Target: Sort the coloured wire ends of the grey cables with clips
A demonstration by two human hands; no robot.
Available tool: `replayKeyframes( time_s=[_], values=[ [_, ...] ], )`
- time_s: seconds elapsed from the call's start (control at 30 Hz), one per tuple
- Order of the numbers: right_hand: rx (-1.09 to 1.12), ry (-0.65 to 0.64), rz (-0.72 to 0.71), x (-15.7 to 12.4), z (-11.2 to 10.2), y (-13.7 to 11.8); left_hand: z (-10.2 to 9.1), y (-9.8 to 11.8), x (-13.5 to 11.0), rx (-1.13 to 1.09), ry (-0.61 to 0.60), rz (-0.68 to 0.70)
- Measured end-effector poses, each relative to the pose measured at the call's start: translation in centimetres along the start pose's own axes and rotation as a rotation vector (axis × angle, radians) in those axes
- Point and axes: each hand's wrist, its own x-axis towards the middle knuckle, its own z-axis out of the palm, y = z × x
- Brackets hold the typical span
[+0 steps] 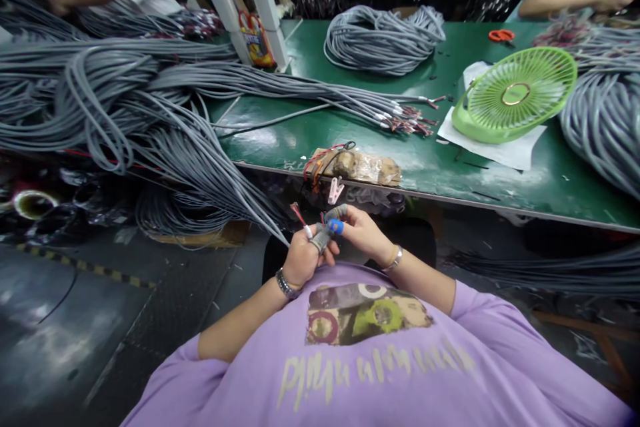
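Note:
My left hand (300, 259) is closed round the end of a grey cable (260, 217) that runs up and left into a big bundle (125, 100). Thin coloured wires (299, 213) stick out above the fist. My right hand (361, 232) pinches those wire ends just to the right; its fingertips wear grey and blue covers. Both hands meet close to my chest, below the front edge of the green table (430, 167).
On the table lie a coiled grey cable bundle (383, 37), a cable bunch with stripped ends (410, 119), a green fan (515, 93) on white paper, a taped block (357, 165) and orange scissors (501, 35). Other people's arms (575, 0) work at the far side.

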Motion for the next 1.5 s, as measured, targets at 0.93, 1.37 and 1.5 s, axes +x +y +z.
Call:
replayKeyframes(
  time_s=[0.93,1.37,1.5],
  values=[
    [0.100,0.107,0.114,0.01,-0.11,0.29,-0.39,-0.56,0.34,-0.011,0.076,0.070],
    [0.091,-0.021,0.107,0.21,-0.10,-0.46,-0.28,-0.32,0.06,0.035,0.012,0.024],
    [0.115,-0.025,0.093,0.44,0.09,-0.21,-0.40,-0.56,0.07,0.053,-0.004,-0.001]
  ],
)
